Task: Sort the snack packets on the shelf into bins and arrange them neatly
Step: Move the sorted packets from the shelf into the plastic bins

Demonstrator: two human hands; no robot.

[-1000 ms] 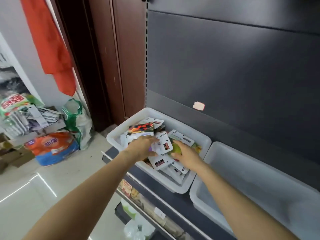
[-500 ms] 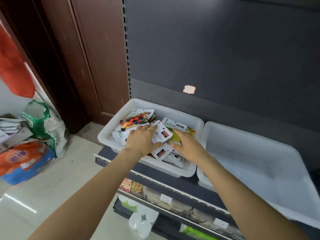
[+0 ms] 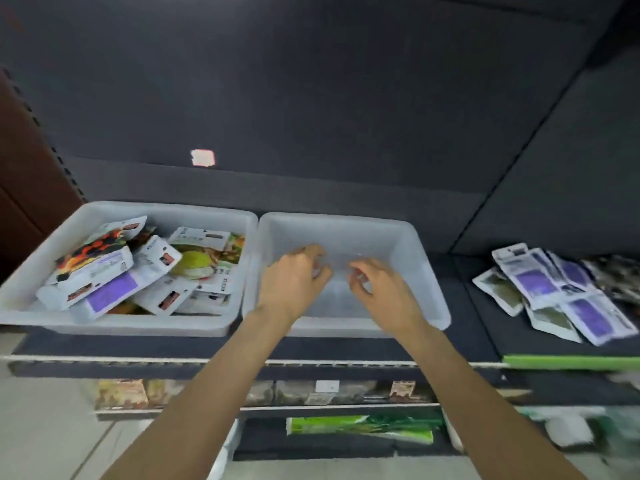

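Two white plastic bins stand side by side on a dark shelf. The left bin [image 3: 114, 325] holds a jumbled heap of snack packets [image 3: 138, 268], white with purple, orange and green prints. The right bin [image 3: 408, 237] has no packets in it. My left hand [image 3: 294, 282] and my right hand [image 3: 381, 289] hover over the right bin, fingers loosely curled, holding nothing. A loose pile of purple-and-white and olive packets [image 3: 554, 292] lies on the shelf at the right.
A dark back panel with a small pale sticker [image 3: 202, 157] rises behind the bins. A green price strip [image 3: 568, 362] runs along the shelf edge at right. Lower shelves [image 3: 311, 389] carry more packaged goods. A brown door frame [image 3: 20, 161] stands at the left.
Both hands have left the packet heap in the left bin and moved right over the other bin. The view has swung right, bringing the loose packets on the shelf into sight.
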